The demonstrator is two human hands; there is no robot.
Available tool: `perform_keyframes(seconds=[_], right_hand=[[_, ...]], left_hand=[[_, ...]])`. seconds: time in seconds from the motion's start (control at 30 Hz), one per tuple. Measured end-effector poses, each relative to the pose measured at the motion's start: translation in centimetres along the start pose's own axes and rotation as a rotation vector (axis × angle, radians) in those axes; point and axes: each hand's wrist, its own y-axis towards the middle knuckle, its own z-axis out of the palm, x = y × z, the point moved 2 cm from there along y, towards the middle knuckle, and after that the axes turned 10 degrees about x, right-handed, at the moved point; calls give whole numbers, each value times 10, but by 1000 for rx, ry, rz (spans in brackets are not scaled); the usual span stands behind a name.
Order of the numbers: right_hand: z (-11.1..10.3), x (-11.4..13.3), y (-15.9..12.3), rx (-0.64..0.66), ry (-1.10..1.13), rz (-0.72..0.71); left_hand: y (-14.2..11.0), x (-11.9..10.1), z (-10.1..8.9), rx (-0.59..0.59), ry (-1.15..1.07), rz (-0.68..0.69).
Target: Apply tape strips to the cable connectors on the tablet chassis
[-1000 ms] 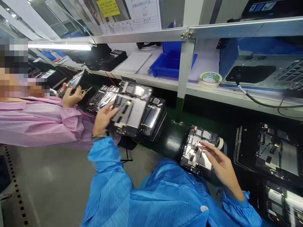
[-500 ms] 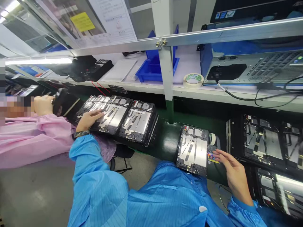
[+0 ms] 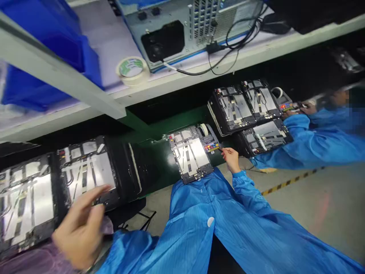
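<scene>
Before me on the bench lies an opened flat electronic device, its wide silver plate and dark ribbon cables exposed. Against its right side stands an electric tape dispenser with a white tape roll and lit buttons. My right hand is at the dispenser's front right corner, fingers pinched on a thin dark stick-like thing too small to name. My left hand, blurred, hovers over the near edge of a similar opened device on the left stack; its fingers are apart and hold nothing.
More opened devices are stacked at the right, beside a co-worker's blue sleeve and a second dispenser. The shelf above holds a tape roll, a blue bin and a computer case. A white post slants across.
The view has swung to the right and tilted down. My left hand has moved from the farther left stacks to the nearer one and lifted. My right hand stays near the dispenser.
</scene>
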Motion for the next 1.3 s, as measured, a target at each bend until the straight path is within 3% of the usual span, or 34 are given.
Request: perform_keyframes(seconds=[0.07, 0.17, 0.23, 0.3, 0.5, 0.77, 1.0, 1.17, 1.3], right_hand=[[4, -23, 1, -40, 44, 99], [15, -46, 2, -46, 89, 175], [22, -54, 5, -22, 125, 207], [27, -59, 8, 1, 157, 222], [33, -66, 15, 4, 208, 262], [31, -71, 19, 67, 283, 278], [33, -75, 8, -50, 360, 265], [55, -74, 8, -104, 415, 287], [64, -70, 12, -158, 412, 301]], left_hand=[[11, -10, 65, 277, -137, 105], [37, -8, 143, 457, -215, 133], [51, -5, 175, 486, -192, 177], [57, -3, 194, 509, -175, 216], [58, 4, 203, 562, -205, 210], [55, 16, 202, 521, -242, 120], [54, 23, 205, 461, -238, 94], [57, 8, 216, 405, -227, 204], [66, -16, 232, 345, -88, 345]])
